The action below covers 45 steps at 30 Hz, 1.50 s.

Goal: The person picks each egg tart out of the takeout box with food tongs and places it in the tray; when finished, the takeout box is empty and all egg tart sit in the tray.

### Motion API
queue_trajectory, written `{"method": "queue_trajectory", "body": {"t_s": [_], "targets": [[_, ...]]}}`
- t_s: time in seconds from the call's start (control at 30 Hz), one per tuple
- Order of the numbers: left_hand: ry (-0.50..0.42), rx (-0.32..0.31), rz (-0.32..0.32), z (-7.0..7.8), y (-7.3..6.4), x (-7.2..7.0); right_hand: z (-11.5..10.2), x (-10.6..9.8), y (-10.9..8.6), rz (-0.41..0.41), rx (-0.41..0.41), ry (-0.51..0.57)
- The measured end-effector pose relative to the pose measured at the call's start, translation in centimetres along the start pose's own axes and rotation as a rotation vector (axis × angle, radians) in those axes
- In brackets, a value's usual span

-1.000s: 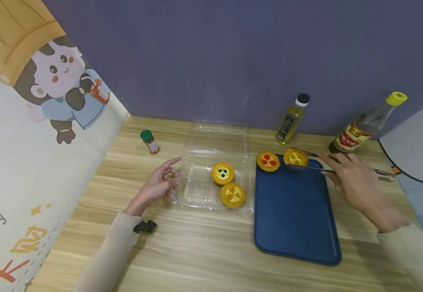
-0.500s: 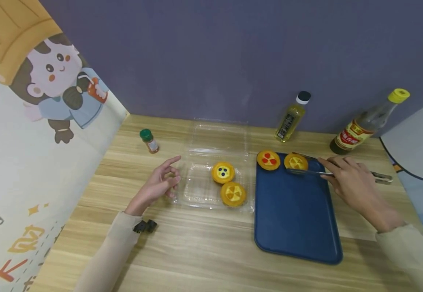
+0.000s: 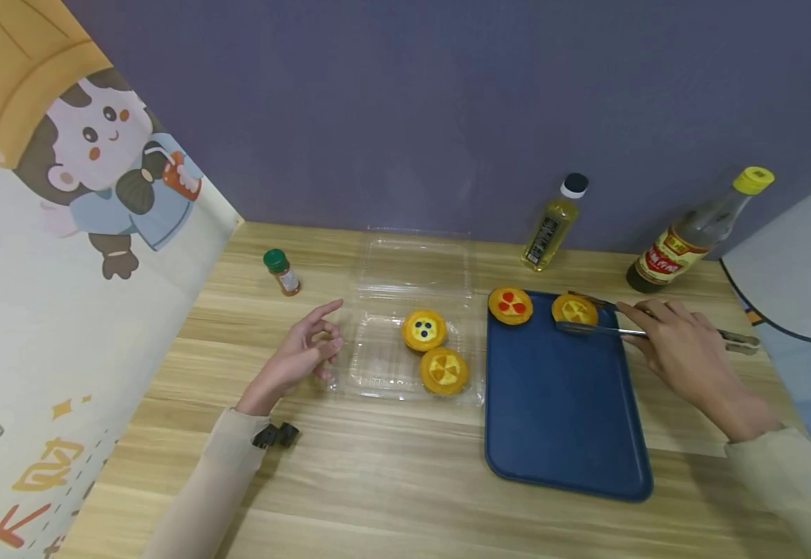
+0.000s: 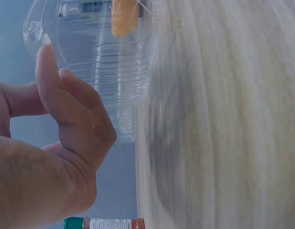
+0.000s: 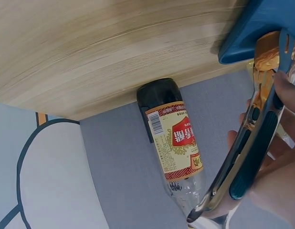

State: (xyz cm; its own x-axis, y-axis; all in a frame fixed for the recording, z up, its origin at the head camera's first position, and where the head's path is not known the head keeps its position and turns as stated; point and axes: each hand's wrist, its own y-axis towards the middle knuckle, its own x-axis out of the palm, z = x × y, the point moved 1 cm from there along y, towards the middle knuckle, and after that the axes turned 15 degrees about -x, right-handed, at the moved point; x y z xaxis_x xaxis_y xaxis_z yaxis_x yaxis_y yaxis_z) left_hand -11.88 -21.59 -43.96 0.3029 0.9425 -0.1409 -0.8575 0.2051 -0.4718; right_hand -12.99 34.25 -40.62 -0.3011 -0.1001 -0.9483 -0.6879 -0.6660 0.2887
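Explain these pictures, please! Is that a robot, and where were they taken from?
No robot, just a person's bare left hand and right hand. The widest picture is taken from the person's head, the other two from the wrists. On the wooden table are an open clear plastic box holding two tarts, a blue tray, a green-capped shaker, a vinegar bottle and a bottle of yellow liquid. A red-topped tart sits at the tray's far left corner. The right hand's grip is on metal tongs, which straddle a wedge-patterned tart by the tray's far edge. The left hand holds nothing.
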Motion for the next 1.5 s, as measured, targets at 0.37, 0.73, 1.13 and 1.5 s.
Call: {"method": "queue_trajectory", "body": {"t_s": [0.37, 0.73, 1.13, 1.5], "targets": [[-0.004, -0.013, 0.005, 0.1, -0.1, 0.1, 0.0, 0.0, 0.0, -0.007, -0.001, 0.01], [-0.01, -0.012, 0.003, 0.3, -0.3, 0.2, 0.0, -0.1, -0.1, -0.035, 0.017, 0.026], [-0.01, -0.013, -0.002, 0.0, -0.3, 0.1, -0.3, -1.0, -0.2, -0.009, 0.018, 0.04], [-0.024, -0.019, -0.003, 0.1, -0.3, 0.2, -1.5, -2.5, 0.8, 0.029, -0.052, 0.022]]}}
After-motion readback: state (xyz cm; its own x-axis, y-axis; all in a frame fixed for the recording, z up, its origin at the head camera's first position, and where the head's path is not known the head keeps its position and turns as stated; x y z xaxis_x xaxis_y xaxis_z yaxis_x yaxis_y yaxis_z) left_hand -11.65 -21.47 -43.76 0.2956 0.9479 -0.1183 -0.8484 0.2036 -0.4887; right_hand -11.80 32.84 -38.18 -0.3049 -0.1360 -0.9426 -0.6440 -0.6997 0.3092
